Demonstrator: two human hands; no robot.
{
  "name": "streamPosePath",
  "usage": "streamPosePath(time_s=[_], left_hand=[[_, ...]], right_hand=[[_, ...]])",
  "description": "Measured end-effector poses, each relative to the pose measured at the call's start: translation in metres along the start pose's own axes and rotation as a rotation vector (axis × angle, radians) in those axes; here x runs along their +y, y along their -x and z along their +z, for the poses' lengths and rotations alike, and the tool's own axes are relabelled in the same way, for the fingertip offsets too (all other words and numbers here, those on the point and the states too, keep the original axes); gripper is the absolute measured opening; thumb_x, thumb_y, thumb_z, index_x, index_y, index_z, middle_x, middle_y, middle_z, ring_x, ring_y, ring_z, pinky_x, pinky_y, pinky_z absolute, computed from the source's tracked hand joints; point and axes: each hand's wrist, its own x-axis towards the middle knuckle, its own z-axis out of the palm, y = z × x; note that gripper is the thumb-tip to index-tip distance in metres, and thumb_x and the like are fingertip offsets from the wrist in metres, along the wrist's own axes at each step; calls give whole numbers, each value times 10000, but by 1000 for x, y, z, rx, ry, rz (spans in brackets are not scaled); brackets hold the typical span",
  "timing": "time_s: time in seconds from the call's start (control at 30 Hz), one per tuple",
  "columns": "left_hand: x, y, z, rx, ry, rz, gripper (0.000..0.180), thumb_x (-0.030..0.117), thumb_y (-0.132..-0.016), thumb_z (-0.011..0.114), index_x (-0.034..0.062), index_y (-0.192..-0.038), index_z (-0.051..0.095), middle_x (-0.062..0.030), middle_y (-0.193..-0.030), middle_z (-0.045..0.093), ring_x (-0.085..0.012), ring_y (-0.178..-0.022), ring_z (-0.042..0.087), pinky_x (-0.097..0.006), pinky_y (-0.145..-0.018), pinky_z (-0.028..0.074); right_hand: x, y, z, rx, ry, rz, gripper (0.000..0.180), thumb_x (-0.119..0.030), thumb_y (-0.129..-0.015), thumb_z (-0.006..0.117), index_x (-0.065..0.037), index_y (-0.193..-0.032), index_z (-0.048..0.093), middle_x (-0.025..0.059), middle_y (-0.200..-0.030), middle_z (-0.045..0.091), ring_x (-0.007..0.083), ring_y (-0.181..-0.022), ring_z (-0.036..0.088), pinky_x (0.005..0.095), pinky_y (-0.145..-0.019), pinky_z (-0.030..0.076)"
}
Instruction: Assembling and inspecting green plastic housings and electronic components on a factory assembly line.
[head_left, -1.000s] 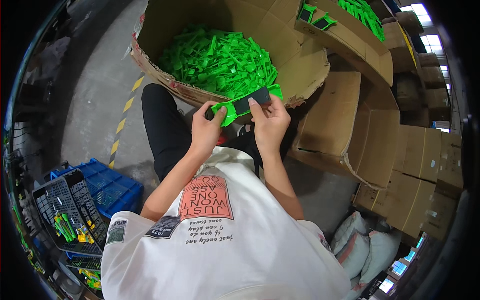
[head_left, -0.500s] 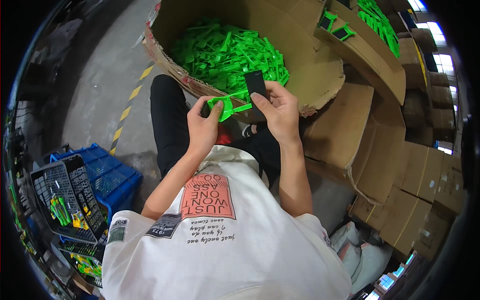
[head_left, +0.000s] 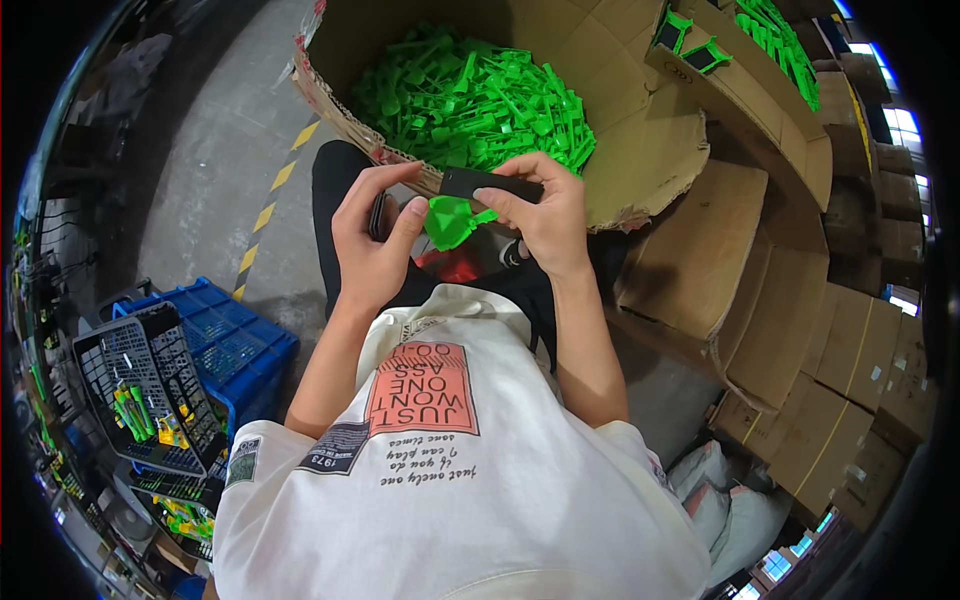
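Observation:
My right hand [head_left: 550,220] pinches a flat black rectangular piece [head_left: 480,183] between thumb and fingers. Just below that piece is a bright green plastic part [head_left: 450,222] with a broad blade and a narrow stem, its stem end reaching my right thumb. My left hand [head_left: 375,235] is curled with thumb and fingers apart around a second dark piece [head_left: 379,217], mostly hidden in the palm. The left thumb tip is beside the green part's blade; whether it touches cannot be made out.
A big torn-edged cardboard bin [head_left: 650,150] ahead holds a heap of green plastic parts [head_left: 480,95]. Two green-and-black pieces [head_left: 705,55] rest on a carton flap at upper right. Blue crate [head_left: 235,340] and black basket [head_left: 140,370] are left; stacked cartons [head_left: 820,440] stand right.
The black piece in my right hand has turned from upright to nearly level. My left fingers have opened off the green part, which has tilted and now hangs by the right hand.

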Motion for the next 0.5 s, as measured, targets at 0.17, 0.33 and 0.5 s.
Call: streamPosePath(time_s=[0.17, 0.33, 0.5], left_hand=[[-9, -11, 3, -85, 12, 19, 148, 72, -882, 619, -9, -1002, 649, -27, -904, 628, -68, -728, 506, -216, -646, 400], [-11, -10, 13, -11, 62, -49, 116, 80, -849, 675, -23, -871, 627, -9, -738, 595, -42, -629, 477, -210, -562, 377], [-11, -9, 17, -30, 120, -161, 143, 102, -825, 712, 4, -803, 610, 36, -659, 552, -18, -578, 444, -193, -517, 333]], right_hand=[[0, -2, 3, -8, 6, 21, 229, -27, -728, 796, 2, -907, 657, 44, -782, 678, 74, -691, 626, 213, -601, 494], [-1, -2, 8, -28, 12, 7, 237, -30, -718, 803, 3, -903, 659, 47, -807, 681, 81, -688, 627, 225, -632, 504], [10, -7, 11, 3, 163, -282, 286, -10, -721, 793, 1, -959, 636, 65, -881, 670, 94, -699, 626, 234, -637, 511]])
